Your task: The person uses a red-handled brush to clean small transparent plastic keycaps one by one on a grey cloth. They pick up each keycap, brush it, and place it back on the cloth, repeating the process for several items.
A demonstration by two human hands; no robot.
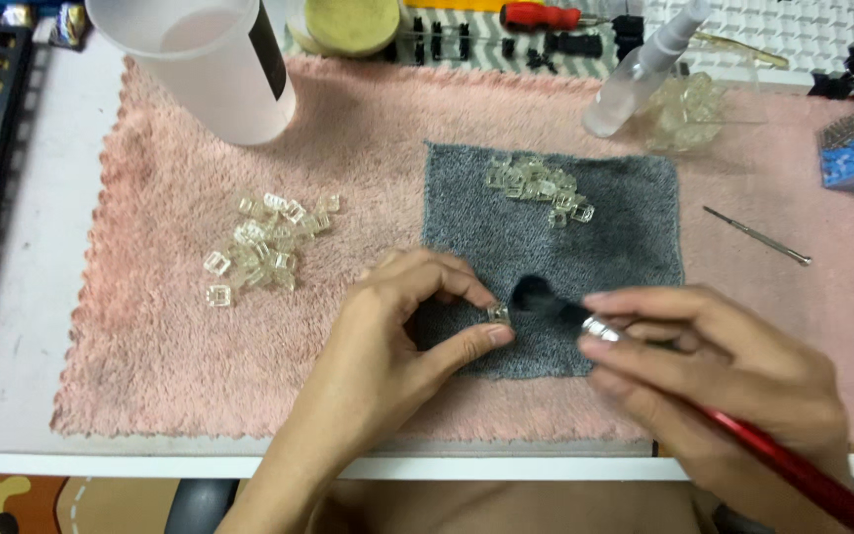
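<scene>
Clear, small square plastic piece (497,313), glassy and hollow-looking, sits pinched between thumb and fingertips of the left hand (397,341) over the near edge of the dark grey square cloth (625,247). Just beside it, the right hand (724,381) grips a red-handled brush with a silver ferrule (743,435), its black bristles almost touching the piece. Farther out, similar clear pieces lie heaped on the grey cloth (538,186) and on the pink fluffy towel (150,346) to the left (264,247).
</scene>
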